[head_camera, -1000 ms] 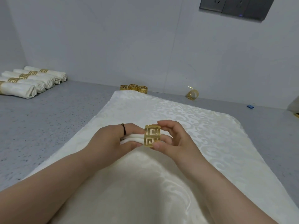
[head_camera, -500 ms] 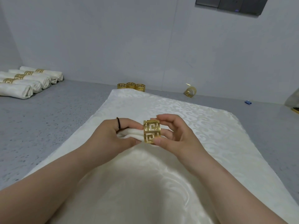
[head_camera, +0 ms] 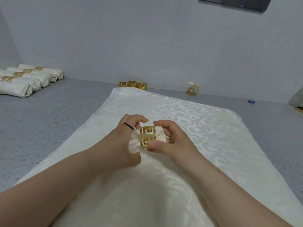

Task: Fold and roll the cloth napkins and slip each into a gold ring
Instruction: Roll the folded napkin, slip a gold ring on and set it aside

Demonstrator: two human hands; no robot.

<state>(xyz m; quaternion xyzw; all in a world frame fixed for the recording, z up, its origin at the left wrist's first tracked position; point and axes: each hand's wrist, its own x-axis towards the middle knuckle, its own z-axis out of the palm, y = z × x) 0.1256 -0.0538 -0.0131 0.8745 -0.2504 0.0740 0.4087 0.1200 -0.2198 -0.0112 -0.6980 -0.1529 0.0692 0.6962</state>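
A shiny gold metal napkin ring (head_camera: 148,137) cut through with a squared Greek-key pattern is seen at the frame's centre, around a plain ivory rolled cloth napkin (head_camera: 136,143). Beneath it, a cream damask cloth (head_camera: 193,115) woven with paler swirling scrolls is spread over a grey speckled stone-like tabletop (head_camera: 54,112). At the upper left, ivory rolled napkins banded in gold (head_camera: 31,77) are shown. A thin black band (head_camera: 128,125) is worn on one finger. A small blue object (head_camera: 251,101) is seen at the right edge.

A bare back room for table-linen prep, it looks: plain white wall (head_camera: 114,38), speckled grey worktop (head_camera: 49,115), finished napkin rolls (head_camera: 32,77) lined up, spare gold rings (head_camera: 133,84) waiting.
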